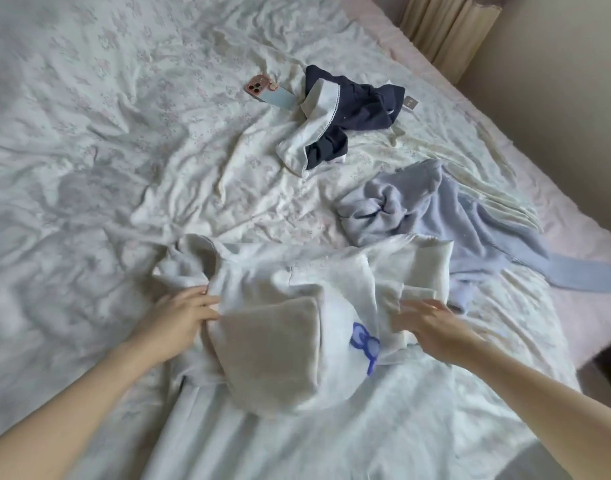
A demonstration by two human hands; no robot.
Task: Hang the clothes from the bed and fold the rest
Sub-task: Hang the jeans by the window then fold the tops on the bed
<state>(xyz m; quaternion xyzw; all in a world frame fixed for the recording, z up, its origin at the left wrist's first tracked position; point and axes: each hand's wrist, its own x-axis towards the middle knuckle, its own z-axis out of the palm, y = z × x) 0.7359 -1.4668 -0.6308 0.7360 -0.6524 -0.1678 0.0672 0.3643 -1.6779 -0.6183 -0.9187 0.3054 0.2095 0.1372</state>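
Observation:
A white garment (297, 282) with beige sleeves and a blue print lies crumpled on the bed in front of me. My left hand (183, 317) grips its left edge beside a folded beige sleeve (273, 348). My right hand (432, 327) reaches onto the garment's right side, fingers on the cloth near a beige cuff (418, 292); its grip is blurred. A light blue knit garment (435, 216) lies bunched just beyond, to the right. Further back lies a navy and white garment (342, 116).
A pink phone (262, 90) lies on the wrinkled floral bedsheet (106, 150), left of the navy garment. The bed's right edge (574, 220) runs diagonally, with a wall and beige curtain (446, 26) beyond it. Dark floor shows at the right.

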